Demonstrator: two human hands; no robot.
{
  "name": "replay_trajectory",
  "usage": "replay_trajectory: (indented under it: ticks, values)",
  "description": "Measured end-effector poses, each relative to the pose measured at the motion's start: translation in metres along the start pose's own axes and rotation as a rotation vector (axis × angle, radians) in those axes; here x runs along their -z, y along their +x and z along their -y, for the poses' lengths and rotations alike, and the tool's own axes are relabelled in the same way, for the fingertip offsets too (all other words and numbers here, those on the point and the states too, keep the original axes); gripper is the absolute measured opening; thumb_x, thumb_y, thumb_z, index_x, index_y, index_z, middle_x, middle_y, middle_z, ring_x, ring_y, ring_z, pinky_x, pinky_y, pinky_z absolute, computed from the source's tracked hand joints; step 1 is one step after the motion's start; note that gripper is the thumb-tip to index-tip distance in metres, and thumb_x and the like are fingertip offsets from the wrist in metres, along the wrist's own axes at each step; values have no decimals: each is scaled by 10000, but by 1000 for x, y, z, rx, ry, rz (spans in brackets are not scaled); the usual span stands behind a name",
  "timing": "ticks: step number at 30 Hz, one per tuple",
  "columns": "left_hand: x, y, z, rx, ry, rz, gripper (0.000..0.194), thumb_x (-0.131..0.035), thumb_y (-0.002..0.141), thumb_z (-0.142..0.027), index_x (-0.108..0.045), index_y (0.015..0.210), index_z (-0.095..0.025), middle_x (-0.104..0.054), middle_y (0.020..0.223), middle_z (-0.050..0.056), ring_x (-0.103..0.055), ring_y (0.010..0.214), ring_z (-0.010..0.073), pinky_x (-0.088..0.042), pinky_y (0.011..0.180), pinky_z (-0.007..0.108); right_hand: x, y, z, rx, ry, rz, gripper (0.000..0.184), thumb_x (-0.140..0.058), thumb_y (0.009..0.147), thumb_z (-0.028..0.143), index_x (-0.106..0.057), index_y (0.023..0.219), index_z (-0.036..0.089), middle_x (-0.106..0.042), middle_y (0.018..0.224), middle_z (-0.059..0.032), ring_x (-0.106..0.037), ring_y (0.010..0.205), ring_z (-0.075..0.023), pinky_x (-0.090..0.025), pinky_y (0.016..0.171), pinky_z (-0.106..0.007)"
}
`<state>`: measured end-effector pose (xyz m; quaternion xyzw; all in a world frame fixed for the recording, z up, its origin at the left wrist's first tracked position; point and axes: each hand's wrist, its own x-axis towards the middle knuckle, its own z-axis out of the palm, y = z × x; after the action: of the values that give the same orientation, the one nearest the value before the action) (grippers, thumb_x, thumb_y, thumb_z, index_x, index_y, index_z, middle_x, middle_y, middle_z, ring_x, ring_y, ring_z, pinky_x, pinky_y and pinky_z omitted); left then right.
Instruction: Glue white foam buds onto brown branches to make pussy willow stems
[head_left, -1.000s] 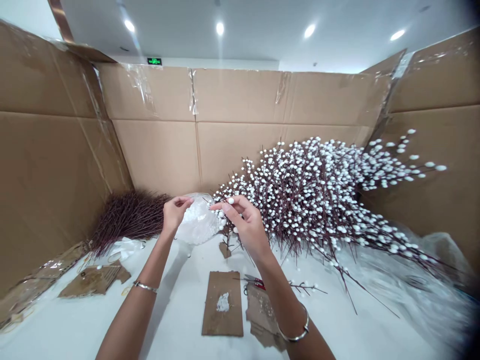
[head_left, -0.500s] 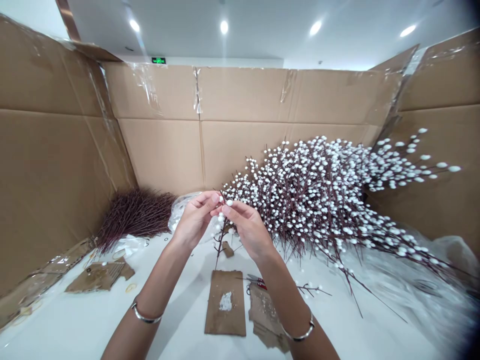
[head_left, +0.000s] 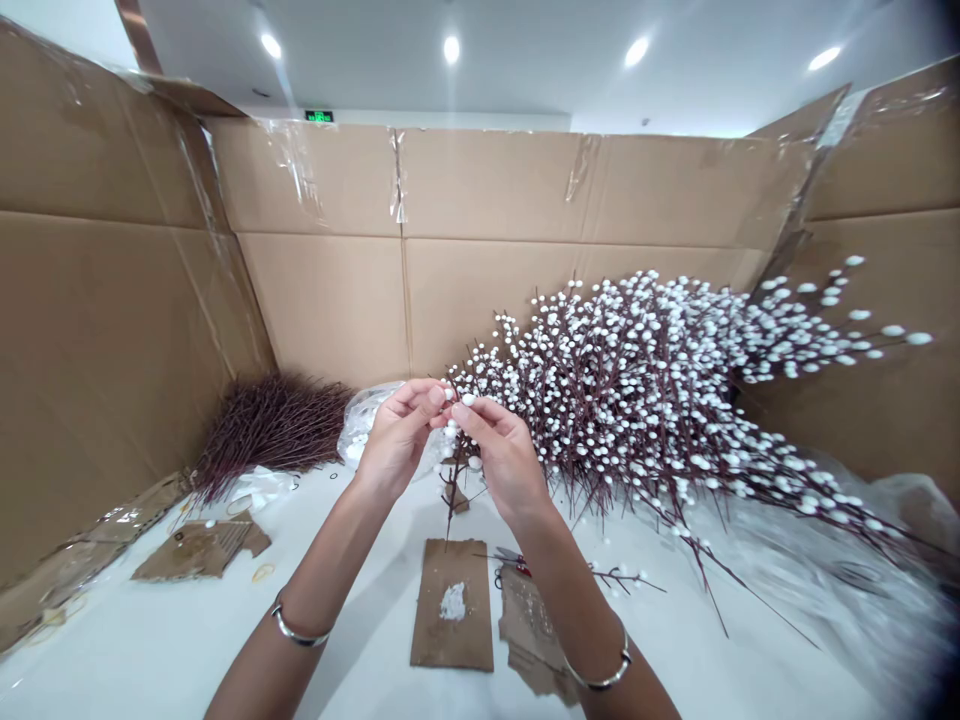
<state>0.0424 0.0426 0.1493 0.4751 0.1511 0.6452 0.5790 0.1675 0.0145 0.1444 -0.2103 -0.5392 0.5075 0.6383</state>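
Tan cardboard walls (head_left: pixel 322 300) box in the white tabletop (head_left: pixel 187 640); my right hand (head_left: pixel 504 465) pinches a thin dark-red beaded twig (head_left: pixel 451 495), my left hand (head_left: pixel 397 435) half-curled beside it, grip unclear. Knocking the heaped white-beaded branches (head_left: pixel 637 400) just beside could snag it.

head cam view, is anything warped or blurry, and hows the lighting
Head view: the wide lens bends the cardboard wall, ceiling lights glare, the left forearm casts a soft shadow, and the plastic sheeting blurs toward the dark lower-right corner.

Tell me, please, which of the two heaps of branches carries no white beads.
The dark, bare twig bundle at left, by the cardboard wall; the big heap at right is thick with white beads.
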Motion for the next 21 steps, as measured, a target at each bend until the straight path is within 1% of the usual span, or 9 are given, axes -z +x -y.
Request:
replay_trajectory:
  ticks: [2,5,8,14,18,21]
  values:
    - [0,0,0,-22,-1,-2,201,-864,694,-293,-755,807,-168,-726,791,-3,-584,592,29,-505,661,140,-2,-2,1,32,-22,-29,100,-707,825,336,-727,773,254,-724,783,9,-644,812,-152,-485,874,-329]
    - [0,-1,0,-49,11,-7,191,-869,685,-282,-757,805,-185,-730,775,-6,-611,618,44,-517,673,151,-4,-4,0,74,-69,-74,104,-713,828,344,-727,786,251,-724,792,10,-638,784,-144,-482,820,-311]
    - [0,-1,0,-64,14,-17,207,-881,664,-286,-756,802,-195,-738,783,-5,-629,642,57,-524,677,162,-5,-6,-1,109,-111,-95,105,-712,836,351,-726,795,256,-725,808,11,-633,792,-140,-473,818,-307]
    - [0,-2,-1,-72,29,-10,210,-880,663,-301,-754,792,-194,-733,786,-2,-627,654,66,-515,666,171,-3,-6,2,135,-145,-72,89,-702,850,331,-723,794,266,-720,806,17,-626,798,-136,-466,840,-315]
    - [-1,-2,-3,-48,60,7,227,-873,671,-326,-745,779,-173,-718,785,12,-618,669,83,-501,662,197,2,-5,6,102,-172,2,109,-692,855,343,-722,790,261,-732,826,-3,-640,835,-161,-466,891,-349]
    - [-1,-3,-3,-34,83,14,238,-867,677,-339,-742,785,-167,-721,803,26,-617,682,96,-498,679,219,4,-4,8,88,-190,-1,118,-689,851,360,-708,793,259,-732,829,-9,-646,842,-172,-474,892,-362]
